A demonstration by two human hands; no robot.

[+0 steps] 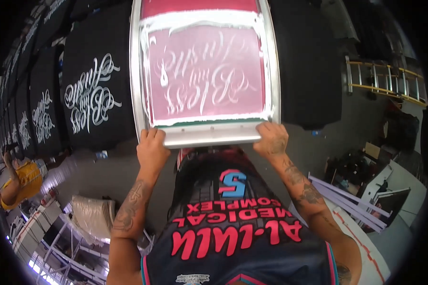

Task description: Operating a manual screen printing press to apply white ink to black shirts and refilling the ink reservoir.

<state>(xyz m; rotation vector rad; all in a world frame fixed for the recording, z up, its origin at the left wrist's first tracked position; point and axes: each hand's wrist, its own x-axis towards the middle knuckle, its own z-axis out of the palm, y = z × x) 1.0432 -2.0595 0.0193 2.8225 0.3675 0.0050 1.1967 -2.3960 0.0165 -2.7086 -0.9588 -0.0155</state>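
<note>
Both hands hold the near edge of a metal-framed printing screen [206, 134] at top centre. My left hand [152, 142] has its fingers curled over the frame's left corner; my right hand [271, 138] grips the right corner. The screen's pink mesh [204, 71] carries a faint script design, with white ink smeared along its top, sides and near edge. Beside it on the left lies a black garment [97, 42] printed with white script; on the right is a plain black one [309, 71]. What lies under the screen is hidden.
A row of printed black garments [43, 133] curves away left. A co-worker in yellow [24, 185] is at the far left. A yellow ladder [385, 89] lies at upper right. A wrapped bundle [90, 216], pale slats [347, 199] and a metal rack [81, 244] are lower down.
</note>
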